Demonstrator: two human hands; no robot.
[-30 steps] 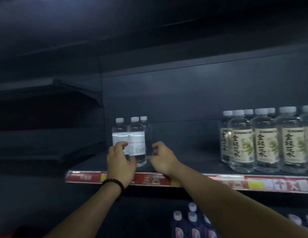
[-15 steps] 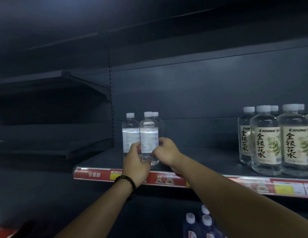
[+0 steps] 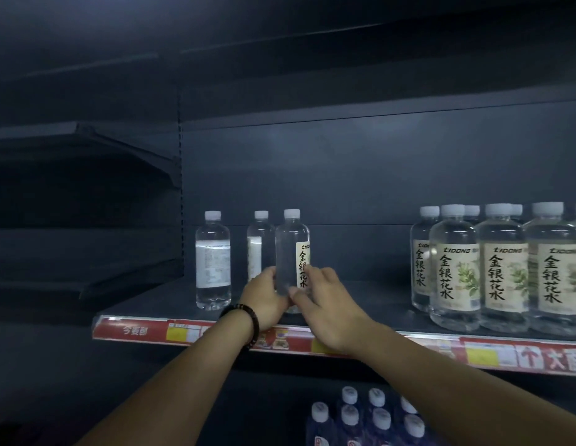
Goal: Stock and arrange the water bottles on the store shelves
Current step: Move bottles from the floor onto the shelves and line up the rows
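Item under handling: one clear plastic water bottle with a white screw cap and a cream label in black characters (image 3: pixel 292 252). It stands upright on the dark metal shelf (image 3: pixel 360 304), close to the front edge and toward the shelf's left end. Its long axis is vertical. The label faces off to the right rather than squarely to the front.

Left hand (image 3: pixel 264 299): wrist carries a dark beaded bracelet (image 3: pixel 248 320). The fingers (image 3: pixel 268 278) are curled against the lower left side of the bottle, partly closed around it.

Right hand (image 3: pixel 325 304): the fingers (image 3: pixel 315 275) lie over the lower right side of the bottle, across the bottom of the label, with the thumb at the front near the base. Both hands appear to be in contact with the bottle low on its body. How firm the hold is cannot be told.

Governing relation: the bottle rises straight up from between the two hands, which bracket it left and right at the same height. Neither hand is clearly nearer. Judgement: the move in hand is a turn about the vertical axis to bring the label to the front.

Neighbours: a second clear bottle (image 3: pixel 257 249) stands just behind and to the left, and a third clear bottle showing a white printed back label (image 3: pixel 213 262) stands apart further left. A front-faced block of matching bottles (image 3: pixel 498 272) occupies the right end, well apart.

Risk, as judged: the low grip leaves the top free to tip toward the bottle behind.
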